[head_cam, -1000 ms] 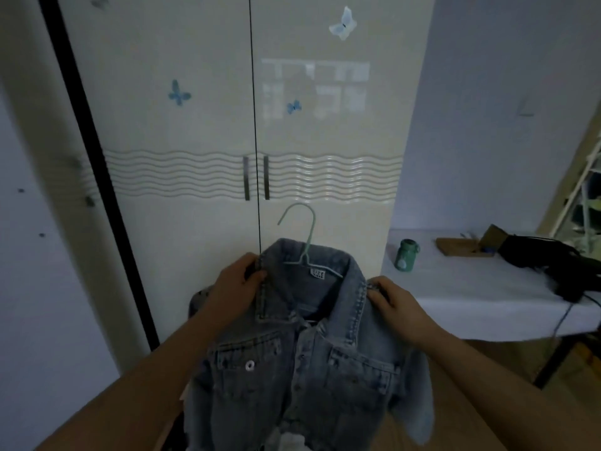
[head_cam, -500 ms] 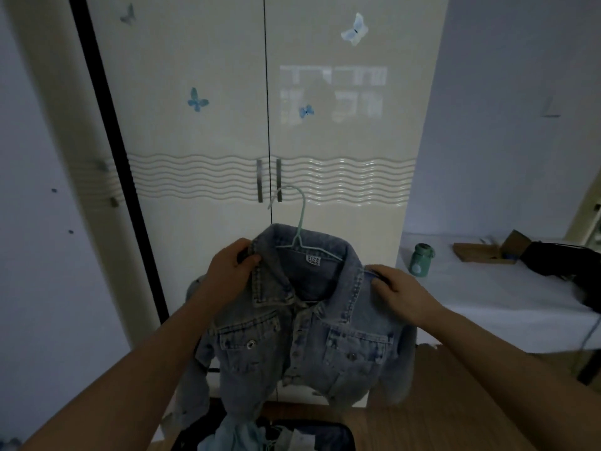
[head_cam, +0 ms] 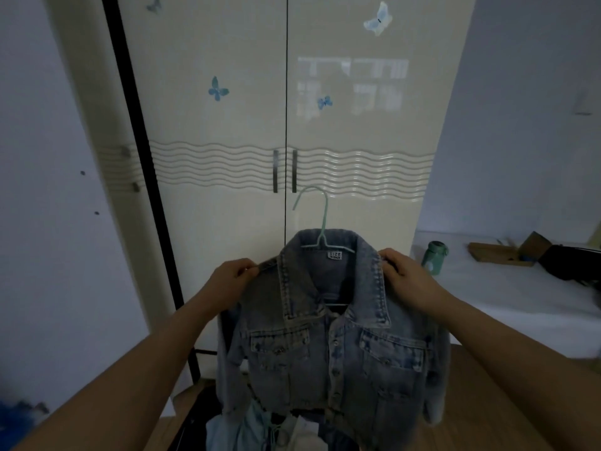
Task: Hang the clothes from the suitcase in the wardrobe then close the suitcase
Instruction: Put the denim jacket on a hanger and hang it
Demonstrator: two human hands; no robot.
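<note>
A small blue denim jacket (head_cam: 331,346) hangs on a pale green hanger (head_cam: 320,216) in front of me. My left hand (head_cam: 232,276) pinches its left shoulder and my right hand (head_cam: 406,276) pinches its right shoulder, holding it up at chest height. Behind it stands the cream wardrobe (head_cam: 227,125), both doors shut, with two metal handles (head_cam: 284,170) at the centre seam. Below the jacket, the open suitcase (head_cam: 273,432) shows several light-coloured clothes; most of it is cut off by the frame's lower edge.
A white-covered table (head_cam: 507,297) stands to the right with a green jar (head_cam: 434,257), a wooden block (head_cam: 497,253) and a black object (head_cam: 572,262). Wooden floor (head_cam: 481,418) lies below. A bare wall fills the left side.
Both hands have slid outward from the collar to the jacket's shoulders, spreading it wider. The view has tilted down, bringing the suitcase contents into sight.
</note>
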